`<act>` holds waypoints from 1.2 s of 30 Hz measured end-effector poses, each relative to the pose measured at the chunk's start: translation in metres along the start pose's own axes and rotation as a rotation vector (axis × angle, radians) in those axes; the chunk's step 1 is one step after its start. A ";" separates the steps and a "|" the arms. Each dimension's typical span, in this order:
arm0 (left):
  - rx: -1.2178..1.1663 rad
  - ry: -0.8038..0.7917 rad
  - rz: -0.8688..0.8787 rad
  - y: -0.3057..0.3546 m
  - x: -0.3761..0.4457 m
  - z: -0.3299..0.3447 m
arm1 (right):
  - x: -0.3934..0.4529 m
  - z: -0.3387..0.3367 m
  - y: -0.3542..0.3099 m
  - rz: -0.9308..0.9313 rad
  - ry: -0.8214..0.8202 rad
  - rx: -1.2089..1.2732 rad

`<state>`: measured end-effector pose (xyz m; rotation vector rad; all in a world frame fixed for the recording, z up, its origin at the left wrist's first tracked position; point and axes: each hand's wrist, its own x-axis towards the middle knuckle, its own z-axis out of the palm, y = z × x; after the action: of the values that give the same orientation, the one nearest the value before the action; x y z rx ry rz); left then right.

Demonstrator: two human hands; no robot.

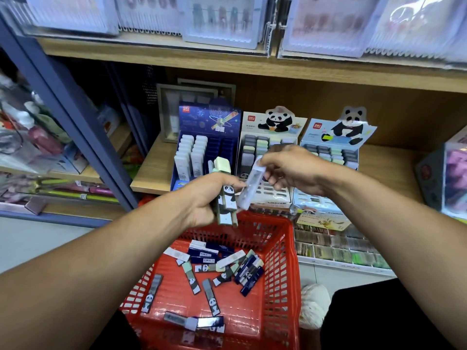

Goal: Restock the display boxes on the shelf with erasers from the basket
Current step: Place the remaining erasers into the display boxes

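Wooden shelf (151,173) holds three display boxes (267,157). Your left hand (202,198) grips stacked erasers (226,200); your right hand (290,168) pinches a pale eraser (252,183) above the basket (283,248). Loosen either grip and erasers could fall, perhaps outside it.

held eraser (250,184): motion-blurred, print unreadable
middle display box (271,198): front rows hidden behind right hand (290,170)
red basket (283,248): near rim cut off by bottom edge
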<state>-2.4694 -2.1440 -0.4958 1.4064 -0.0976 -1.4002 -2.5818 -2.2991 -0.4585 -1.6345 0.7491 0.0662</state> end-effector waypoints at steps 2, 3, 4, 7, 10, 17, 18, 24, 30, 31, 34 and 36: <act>-0.042 0.033 -0.018 -0.001 0.001 -0.002 | 0.000 -0.009 0.000 -0.004 0.059 -0.025; -0.049 0.043 -0.020 -0.001 0.002 -0.004 | 0.001 -0.013 0.001 -0.003 0.088 -0.039; -0.052 0.052 -0.020 -0.001 0.003 -0.004 | 0.001 -0.018 0.002 0.001 0.116 -0.050; -0.057 0.062 -0.023 -0.002 0.002 -0.003 | 0.003 -0.033 0.007 0.032 0.191 -0.039; -0.049 0.067 -0.021 -0.003 0.003 -0.003 | 0.003 -0.046 0.014 0.068 0.199 -0.067; -0.063 0.051 -0.007 -0.002 0.002 0.003 | 0.012 -0.052 0.028 -0.021 0.377 -0.341; -0.078 0.045 -0.002 -0.001 0.002 0.003 | 0.013 -0.052 0.027 -0.020 0.377 -0.403; -0.135 -0.016 0.041 -0.001 0.000 0.001 | 0.011 -0.051 0.024 -0.065 0.376 -0.509; -0.227 -0.026 0.086 0.002 -0.002 0.003 | 0.015 -0.051 0.025 -0.070 0.390 -0.616; -0.221 -0.022 0.088 0.002 -0.002 0.003 | 0.015 -0.051 0.025 -0.075 0.429 -0.663; -0.173 -0.017 0.088 0.002 -0.002 0.001 | 0.019 -0.052 0.024 -0.107 0.514 -0.710; -0.142 -0.037 0.089 0.001 -0.002 0.001 | 0.022 -0.051 0.025 -0.144 0.561 -0.678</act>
<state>-2.4703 -2.1440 -0.4933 1.2446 -0.0820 -1.3338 -2.5958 -2.3553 -0.4785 -2.3964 1.1046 -0.2833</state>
